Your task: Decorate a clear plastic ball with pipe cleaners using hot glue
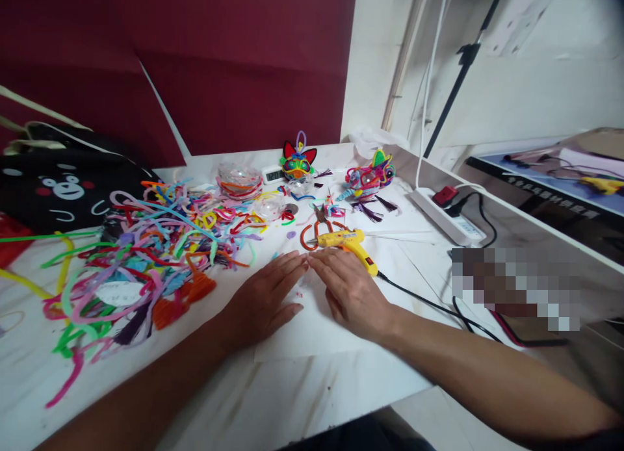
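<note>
My left hand rests palm down on the white sheet, its fingers stretched out and the thumb apart. Opposite it, my right hand also lies flat, fingertips meeting those of the left. I see nothing held in either. Just beyond my right fingers lies a yellow glue gun, its black cord trailing right. Orange-handled scissors or pliers sit behind its nozzle. A tangled heap of coloured pipe cleaners spreads to the left. Whatever is under my palms is hidden.
At the back stand two pipe-cleaner figures, one with red ears and one pink, near a small digital clock. A white power strip lies on the right. A black bag is at far left.
</note>
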`<state>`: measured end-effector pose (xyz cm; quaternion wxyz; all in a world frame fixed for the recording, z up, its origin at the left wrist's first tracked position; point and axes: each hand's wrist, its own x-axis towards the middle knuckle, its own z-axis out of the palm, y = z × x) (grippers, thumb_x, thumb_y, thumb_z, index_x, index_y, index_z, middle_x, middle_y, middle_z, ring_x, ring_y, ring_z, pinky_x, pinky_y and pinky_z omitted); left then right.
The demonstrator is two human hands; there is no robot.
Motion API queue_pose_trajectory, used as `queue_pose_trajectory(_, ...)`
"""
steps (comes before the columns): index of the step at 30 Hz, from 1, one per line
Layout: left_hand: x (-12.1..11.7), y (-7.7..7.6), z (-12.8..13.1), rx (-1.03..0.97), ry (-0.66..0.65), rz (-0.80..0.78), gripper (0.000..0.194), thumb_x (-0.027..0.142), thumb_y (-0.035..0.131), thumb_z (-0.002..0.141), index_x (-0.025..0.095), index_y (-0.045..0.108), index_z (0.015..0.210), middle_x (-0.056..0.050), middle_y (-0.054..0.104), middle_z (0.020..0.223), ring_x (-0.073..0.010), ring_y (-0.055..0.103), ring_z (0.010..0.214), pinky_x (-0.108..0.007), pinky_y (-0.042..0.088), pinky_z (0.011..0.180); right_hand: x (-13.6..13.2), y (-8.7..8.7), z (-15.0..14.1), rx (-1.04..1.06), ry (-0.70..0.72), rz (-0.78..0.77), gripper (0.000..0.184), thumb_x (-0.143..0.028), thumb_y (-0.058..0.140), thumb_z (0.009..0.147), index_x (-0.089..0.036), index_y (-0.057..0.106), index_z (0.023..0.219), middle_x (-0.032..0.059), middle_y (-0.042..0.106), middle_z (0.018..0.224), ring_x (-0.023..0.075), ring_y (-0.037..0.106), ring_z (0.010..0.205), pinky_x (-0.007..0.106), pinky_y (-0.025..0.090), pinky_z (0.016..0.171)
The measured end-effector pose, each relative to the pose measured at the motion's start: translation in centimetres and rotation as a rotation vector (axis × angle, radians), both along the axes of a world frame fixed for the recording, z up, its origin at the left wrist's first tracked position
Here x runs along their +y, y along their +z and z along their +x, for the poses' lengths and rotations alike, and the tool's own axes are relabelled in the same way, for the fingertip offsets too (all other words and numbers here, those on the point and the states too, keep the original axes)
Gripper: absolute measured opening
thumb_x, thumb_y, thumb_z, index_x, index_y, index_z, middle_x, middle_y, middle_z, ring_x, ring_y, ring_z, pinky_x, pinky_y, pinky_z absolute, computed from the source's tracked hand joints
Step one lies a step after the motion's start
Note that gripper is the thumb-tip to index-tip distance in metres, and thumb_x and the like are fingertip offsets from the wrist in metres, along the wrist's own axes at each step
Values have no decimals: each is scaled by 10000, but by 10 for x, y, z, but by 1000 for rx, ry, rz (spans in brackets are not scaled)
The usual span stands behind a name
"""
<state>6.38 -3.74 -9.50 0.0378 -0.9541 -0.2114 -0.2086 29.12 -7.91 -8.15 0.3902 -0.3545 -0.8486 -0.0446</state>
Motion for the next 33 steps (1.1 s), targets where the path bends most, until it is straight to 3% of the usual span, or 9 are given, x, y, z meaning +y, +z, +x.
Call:
queue_pose_trajectory(10, -5, 5, 2, 11, 44, -23, 631, 251, 494, 934, 174, 249, 1510, -150, 429, 1504, -287, 384, 1412, -459, 376, 1176, -1, 3, 2, -3, -9, -14, 438, -84, 434, 896, -124, 517, 1324, 171, 642, 1208, 278, 553, 1170, 475, 470, 955)
queue_pose_trajectory(14, -3, 2, 2, -29, 23, -39, 635, 226, 509, 911, 196, 270, 1498, -141, 421, 1512, -285, 386, 1412, -490, 389, 1160, -1, 7, 2, -29, -74, -27, 238, -169, 440, 958, -128, 623, 1104, 134, 685, 954, 241, 599, 917, 405, 475, 798)
queue_pose_trajectory(18, 2, -2, -3, -88, 46, -76, 674, 232, 542, 876, 209, 274, 1493, -151, 356, 1546, -300, 327, 1441, -526, 382, 1149, 2, 7, 6, -43, -115, 17, 245, -178, 413, 986, -144, 630, 877, 79, 644, 745, 198, 551, 711, 356, 430, 683)
queue_pose_trajectory(24, 5, -2, -13, -87, 138, -154, 726, 288, 552, 873, 166, 214, 1503, -181, 424, 1493, -311, 402, 1393, -517, 372, 1150, 7, 6, 10, -43, -129, 20, 238, -175, 397, 989, -167, 593, 854, 71, 638, 731, 192, 561, 711, 346, 427, 717)
queue_pose_trajectory(33, 7, -3, -12, -137, 232, -274, 729, 337, 607, 839, 169, 287, 1472, -142, 508, 1428, -310, 543, 1264, -431, 484, 1057, 5, 8, 11, -39, -116, -8, 215, -171, 401, 973, -173, 587, 865, 73, 641, 738, 201, 569, 714, 362, 433, 732)
